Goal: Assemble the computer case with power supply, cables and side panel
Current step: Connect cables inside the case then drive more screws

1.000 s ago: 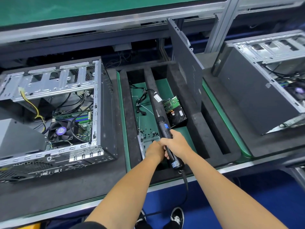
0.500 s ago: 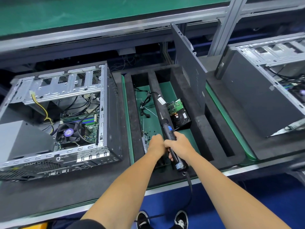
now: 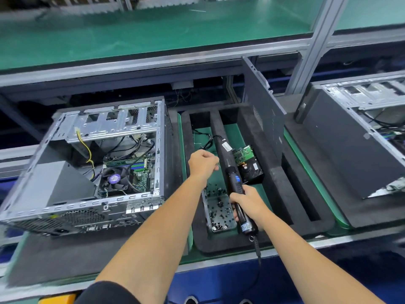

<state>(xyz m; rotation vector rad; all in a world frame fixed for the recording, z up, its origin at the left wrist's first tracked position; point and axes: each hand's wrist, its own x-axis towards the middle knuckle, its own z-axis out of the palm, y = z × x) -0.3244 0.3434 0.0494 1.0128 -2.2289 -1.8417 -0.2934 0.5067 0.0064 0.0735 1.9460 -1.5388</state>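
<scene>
An open computer case lies on its side at the left, with the grey power supply, fan and motherboard visible inside. My right hand grips a black electric screwdriver that points away over the foam tray. Raised over the tray beside the screwdriver's shaft, my left hand has its fingers curled; something small may be pinched in them, too small to tell. Below it a metal screw dish holds several black screws. A dark side panel stands upright in the foam.
The black foam tray also holds a hard drive and loose cables. A second case lies at the right. The bench's metal front edge runs below my arms, with the screwdriver's cord hanging over it.
My left hand has lifted from the screw dish and moved away from me, up beside the screwdriver's shaft. My right hand keeps its grip on the screwdriver. The view has shifted left.
</scene>
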